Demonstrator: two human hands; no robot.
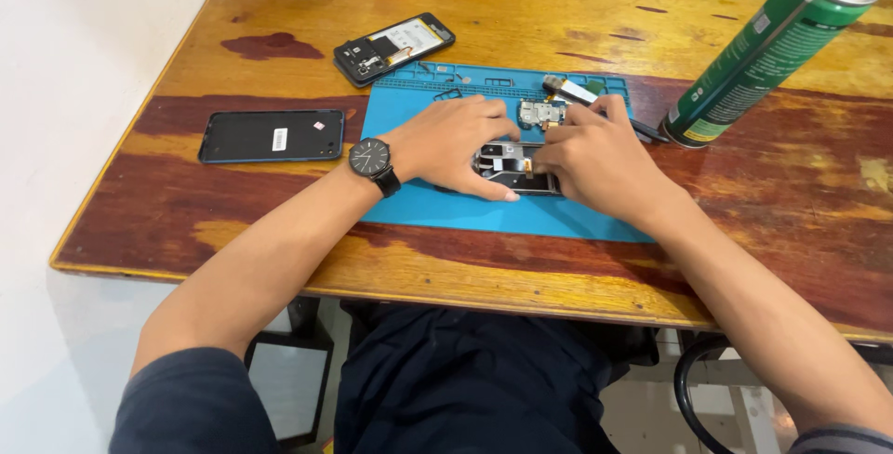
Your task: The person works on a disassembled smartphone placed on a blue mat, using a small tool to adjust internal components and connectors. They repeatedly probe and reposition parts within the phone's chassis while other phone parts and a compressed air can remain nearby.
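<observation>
Opened phone (516,167) flat on blue mat (419,207), long axis left-right. Left hand (456,142) and right hand (595,156) both gripping its ends. Two other phones: one opened (393,47), one black (272,135); one green spray can (772,49).

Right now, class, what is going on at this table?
A person bends over a blue work mat on a wooden table. The left hand and right hand both press on an opened phone lying between them. A small circuit board lies just beyond, and a green spray can stands to the right.
</observation>
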